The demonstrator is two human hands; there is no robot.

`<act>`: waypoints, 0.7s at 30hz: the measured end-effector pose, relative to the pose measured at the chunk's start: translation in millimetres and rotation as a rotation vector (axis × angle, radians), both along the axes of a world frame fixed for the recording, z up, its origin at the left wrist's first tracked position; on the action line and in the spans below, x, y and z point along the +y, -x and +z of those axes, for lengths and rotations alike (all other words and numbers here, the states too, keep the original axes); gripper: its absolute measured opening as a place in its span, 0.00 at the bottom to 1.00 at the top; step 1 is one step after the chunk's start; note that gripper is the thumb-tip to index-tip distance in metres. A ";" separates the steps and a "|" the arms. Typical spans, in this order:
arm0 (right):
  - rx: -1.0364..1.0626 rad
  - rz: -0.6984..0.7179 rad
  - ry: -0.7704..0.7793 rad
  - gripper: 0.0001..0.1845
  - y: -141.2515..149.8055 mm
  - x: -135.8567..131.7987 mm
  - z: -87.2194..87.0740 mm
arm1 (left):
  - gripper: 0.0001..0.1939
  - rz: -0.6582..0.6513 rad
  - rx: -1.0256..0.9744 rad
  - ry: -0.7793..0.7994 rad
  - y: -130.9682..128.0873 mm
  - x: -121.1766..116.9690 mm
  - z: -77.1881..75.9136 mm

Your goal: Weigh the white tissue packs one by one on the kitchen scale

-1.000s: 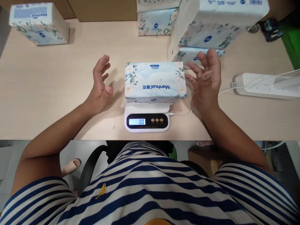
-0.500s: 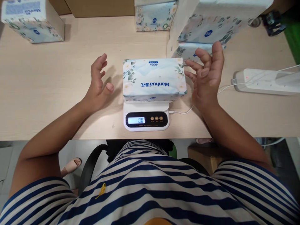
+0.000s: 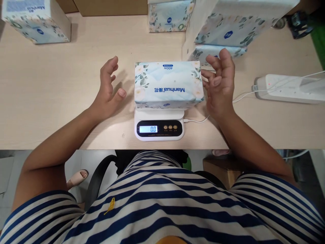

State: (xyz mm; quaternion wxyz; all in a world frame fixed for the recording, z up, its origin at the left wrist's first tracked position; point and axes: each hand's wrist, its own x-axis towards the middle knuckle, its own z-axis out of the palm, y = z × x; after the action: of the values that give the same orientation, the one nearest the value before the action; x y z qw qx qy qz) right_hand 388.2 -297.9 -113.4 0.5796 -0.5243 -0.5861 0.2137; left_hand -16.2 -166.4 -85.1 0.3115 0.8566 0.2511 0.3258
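Observation:
A floral pack of tissues marked Manhua rests on a white digital scale near the table's front edge. The scale's lit display reads 0.0. To the left of the pack, apart from it, my left hand is open with its fingers half curled and holds nothing. On the other side my right hand is open, palm turned up and inward, close beside the pack's right end. Its fingers are spread, and I cannot tell whether the fingertips touch the pack.
More tissue packs stand at the back left, back middle and in a stack at the back right. A power strip lies at right, with a thin white cable at the scale. Cardboard lines the back.
My right hand has moved slightly left toward the pack, its fingers drawing in a little. The whole view has shifted slightly. The display still reads 0.0.

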 end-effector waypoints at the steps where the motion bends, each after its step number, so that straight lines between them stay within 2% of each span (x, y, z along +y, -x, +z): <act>1: -0.009 0.002 0.002 0.52 -0.5 0.2 -0.6 | 0.52 0.005 -0.008 0.016 -0.2 -0.8 1.0; 6: -0.048 0.019 0.056 0.58 4.0 -2.6 8.6 | 0.54 0.065 -0.021 0.134 -2.0 -2.1 5.3; 12: -0.028 -0.049 0.176 0.66 19.5 -7.6 30.9 | 0.60 0.050 0.008 0.135 -2.4 -1.5 7.2; 17: 0.045 -0.027 0.096 0.65 23.0 -5.7 27.8 | 0.59 0.040 0.026 0.122 -3.4 -2.3 8.9; 21: 0.040 -0.035 0.098 0.64 23.6 -5.7 25.2 | 0.61 0.041 0.018 0.140 -1.3 7.0 2.5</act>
State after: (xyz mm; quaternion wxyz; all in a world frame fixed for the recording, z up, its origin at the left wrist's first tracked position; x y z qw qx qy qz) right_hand 364.5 -303.7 -88.2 0.5685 -0.5579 -0.5540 0.2422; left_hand -14.9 -159.4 -82.5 0.3617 0.8303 0.2936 0.3060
